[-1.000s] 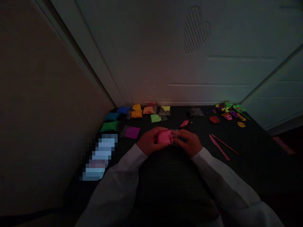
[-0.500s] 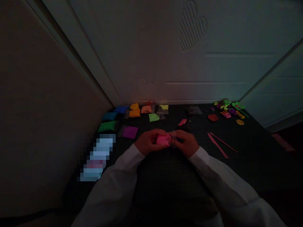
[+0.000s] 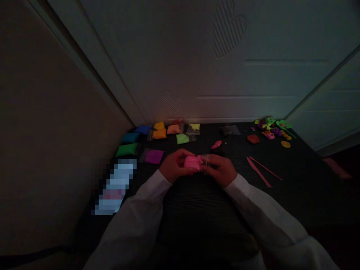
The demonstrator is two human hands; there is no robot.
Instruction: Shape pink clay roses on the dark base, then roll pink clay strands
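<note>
Low over a dark ribbed mat [image 3: 202, 202], both my hands meet on a small clear plastic bag of pink clay [image 3: 192, 162]. My left hand [image 3: 174, 167] is closed on the pink lump end. My right hand [image 3: 222, 169] pinches the clear, empty end of the same bag [image 3: 205, 163]. The light is dim and both arms wear white sleeves. A small pink clay piece [image 3: 216, 144] lies on the mat just beyond my hands.
Several clay bags lie at the back left: purple [image 3: 154, 156], green [image 3: 126, 149], blue [image 3: 143, 129], orange [image 3: 159, 133], light green [image 3: 182, 138]. Two pink modelling sticks [image 3: 260, 171] lie to the right. Small clay figures [image 3: 271, 129] sit at the back right, below white panelled doors [image 3: 225, 75].
My hands have stayed together on the pink bag, shifting slightly; the view has tilted a little, so everything sits slightly lower-left than before.
</note>
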